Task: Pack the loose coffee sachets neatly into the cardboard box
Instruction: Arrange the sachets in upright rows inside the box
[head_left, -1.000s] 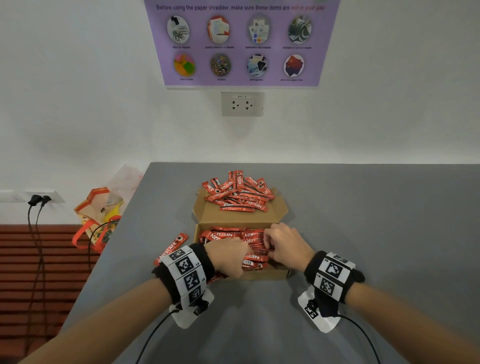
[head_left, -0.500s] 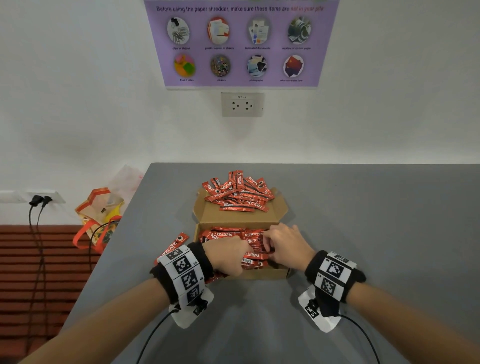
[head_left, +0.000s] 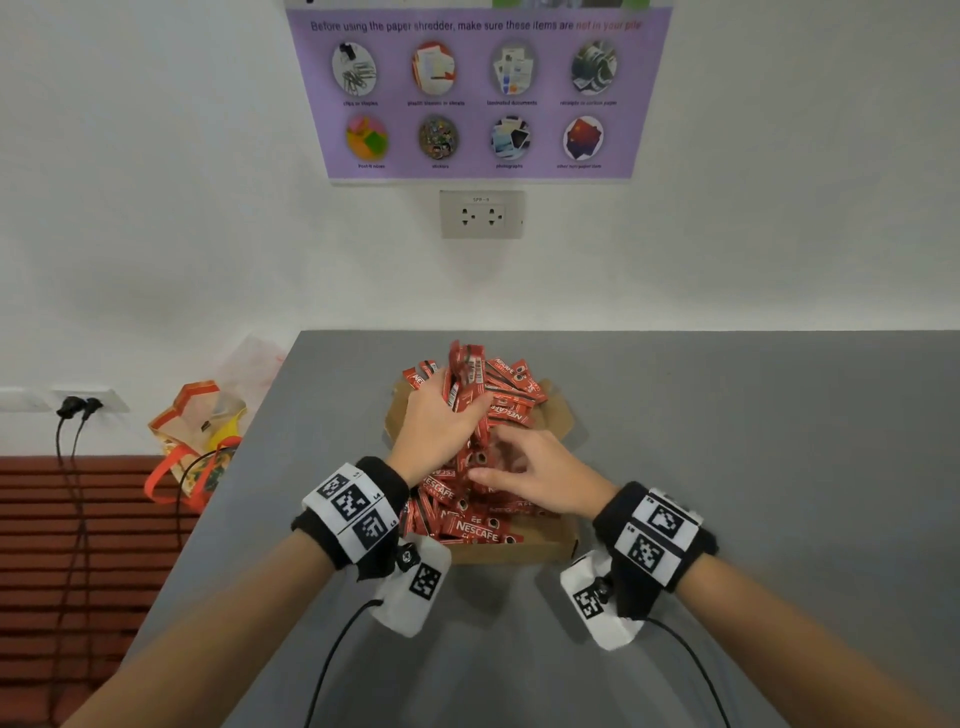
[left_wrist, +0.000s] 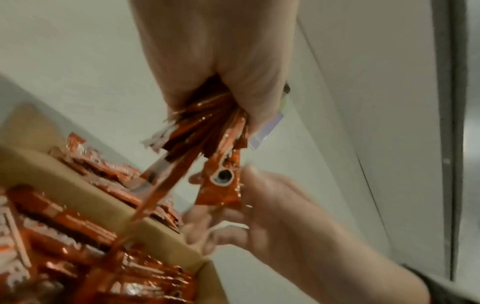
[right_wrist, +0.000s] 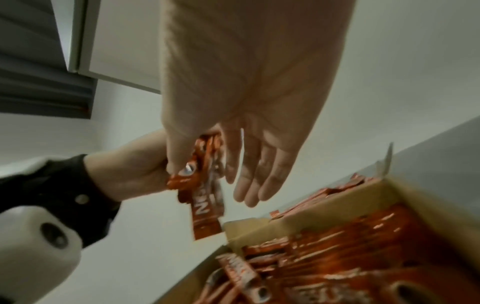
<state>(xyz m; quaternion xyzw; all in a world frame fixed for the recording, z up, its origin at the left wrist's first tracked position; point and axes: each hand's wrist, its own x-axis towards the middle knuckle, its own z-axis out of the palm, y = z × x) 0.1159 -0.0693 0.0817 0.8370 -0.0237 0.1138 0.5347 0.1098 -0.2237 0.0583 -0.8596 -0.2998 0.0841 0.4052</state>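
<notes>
1. The left hand (head_left: 435, 426) is raised over the cardboard box (head_left: 540, 543) and grips a bundle of sachets (head_left: 470, 410) in a closed fist; the left wrist view shows their ends fanning out below the curled fingers (left_wrist: 262, 96).
2. The right hand (head_left: 540, 475) sits just beside the bundle, over the middle of the box. Its fingers (right_wrist: 259, 174) are straight and relaxed, spread narrow; the thumb (right_wrist: 176, 152) touches the lower end of one hanging sachet. No firm grip shows.
3. The box stands on the grey table (head_left: 753, 467), near its front edge, with its flaps open. Its near half holds a layer of red sachets (head_left: 475, 530) lying flat, some crooked.
4. More loose sachets (head_left: 511, 382) lie piled at the far side of the box, over the rear flap (head_left: 558, 410).
5. Both wrists carry black bands with printed markers and a cabled white unit (head_left: 410, 587).
6. On the wall: a purple poster (head_left: 478, 93) and a socket (head_left: 482, 214). A bag (head_left: 200, 441) with orange handles sits left of the table.
</notes>
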